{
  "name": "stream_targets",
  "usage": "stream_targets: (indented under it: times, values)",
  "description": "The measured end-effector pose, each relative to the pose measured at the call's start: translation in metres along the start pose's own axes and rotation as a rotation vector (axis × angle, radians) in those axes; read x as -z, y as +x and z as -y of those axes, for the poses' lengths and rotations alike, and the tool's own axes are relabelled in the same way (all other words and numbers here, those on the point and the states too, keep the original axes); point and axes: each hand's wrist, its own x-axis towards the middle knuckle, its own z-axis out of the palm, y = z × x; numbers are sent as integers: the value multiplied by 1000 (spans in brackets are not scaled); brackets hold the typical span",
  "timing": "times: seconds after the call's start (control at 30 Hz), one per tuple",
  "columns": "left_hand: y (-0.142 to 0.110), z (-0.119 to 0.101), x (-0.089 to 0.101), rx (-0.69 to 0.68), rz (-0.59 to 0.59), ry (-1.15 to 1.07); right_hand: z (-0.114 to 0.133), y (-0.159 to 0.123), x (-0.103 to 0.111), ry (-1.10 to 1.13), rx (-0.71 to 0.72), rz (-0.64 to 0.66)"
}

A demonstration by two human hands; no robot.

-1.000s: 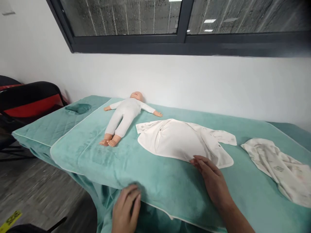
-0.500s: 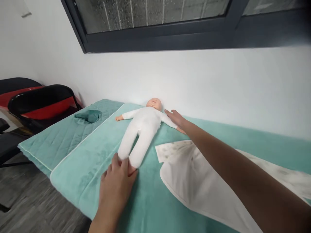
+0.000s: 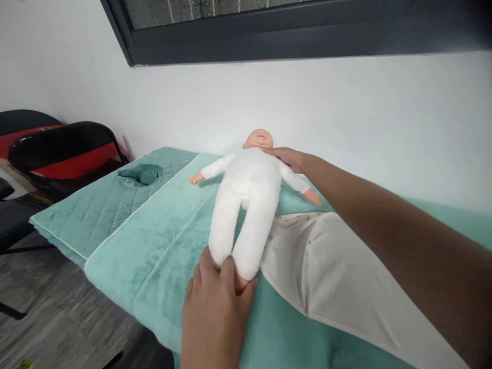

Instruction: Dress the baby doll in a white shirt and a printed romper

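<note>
A baby doll point(image 3: 248, 197) in a white bodysuit is raised off the teal towel point(image 3: 161, 241), head toward the wall. My left hand point(image 3: 217, 307) is closed round its feet at the near end. My right hand point(image 3: 288, 158) reaches across and cups the doll's neck and shoulder. A white baby garment point(image 3: 338, 271) lies spread flat on the towel just right of the doll's legs, partly under my right forearm.
The towel covers a quilted teal massage table point(image 3: 88, 205) with a face hole point(image 3: 140, 174) at the left end. Black and red chairs point(image 3: 57, 154) stand left of it. A white wall and a dark window frame point(image 3: 269, 36) run behind.
Both hands left the table's near edge and took the doll, the left at its feet, the right at its neck. The doll has lifted and shifted right toward the white garment.
</note>
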Motion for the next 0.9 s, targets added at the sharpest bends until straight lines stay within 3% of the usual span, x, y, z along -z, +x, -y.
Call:
stream_targets:
  times: [0.1,0.2,0.33,0.47,0.6,0.77,0.83,0.9]
  values:
    - [-41,-35,3,-16,-71,-119,26,-69,26,-20,-91,32]
    - [-81,-77,6,-66,-60,-251,30,-146,53,-31,-172,-8]
    - [-132,-130,-1,-85,-2,-377,-1,-239,82,25,-239,-176]
    - [-173,-173,-17,-73,193,-400,-35,-298,96,58,-202,-145]
    - [-194,-201,-33,-70,286,-341,-51,-316,98,-1,-121,-94]
    - [-194,-214,-45,-65,189,-343,-73,-303,106,-75,-146,-108]
    - [-190,-207,-45,-91,162,-371,-79,-296,114,-264,-178,-195]
    - [-184,-193,-43,-158,146,-389,-79,-291,123,-599,-197,-336]
